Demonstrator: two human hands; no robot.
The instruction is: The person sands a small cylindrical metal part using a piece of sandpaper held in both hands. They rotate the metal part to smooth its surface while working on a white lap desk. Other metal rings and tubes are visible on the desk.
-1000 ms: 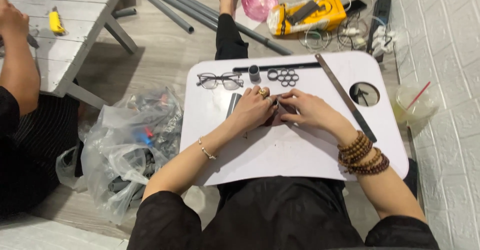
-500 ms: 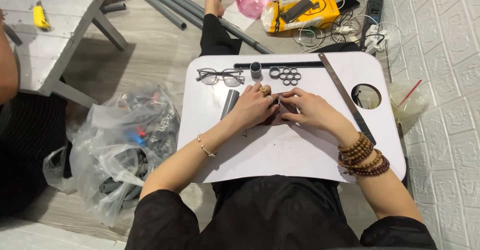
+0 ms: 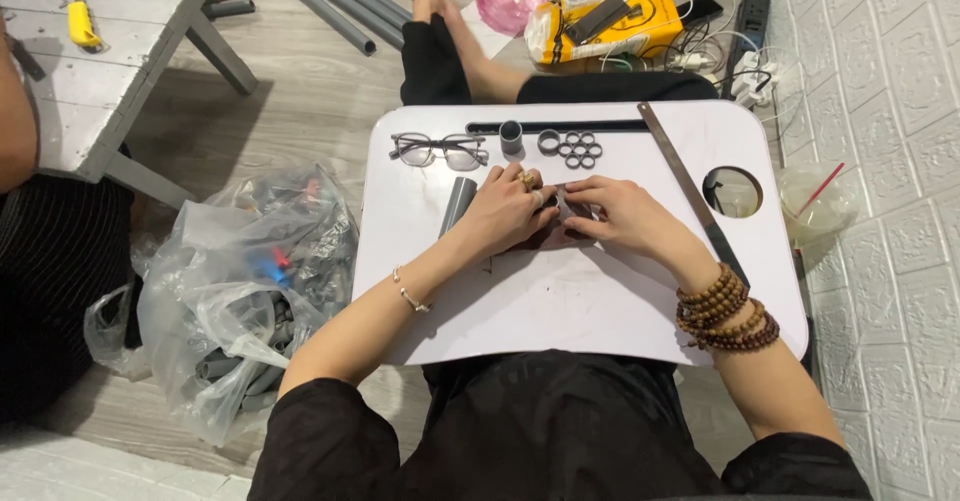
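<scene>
While our left hand [image 3: 512, 211] and right hand [image 3: 612, 216] pinch a small grey piece [image 3: 566, 204] at tray centre, glued rings [image 3: 578, 148] lie finished at 12 o'clock, a grey tube [image 3: 457, 204] uncut at 9 o'clock.

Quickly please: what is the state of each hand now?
Left hand: closed on a small grey piece.
Right hand: fingers closed on the same piece.

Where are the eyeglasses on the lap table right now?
In the head view, the eyeglasses lie at the far left of the white lap table, left of the short grey pipe piece and beyond the left hand.
</scene>
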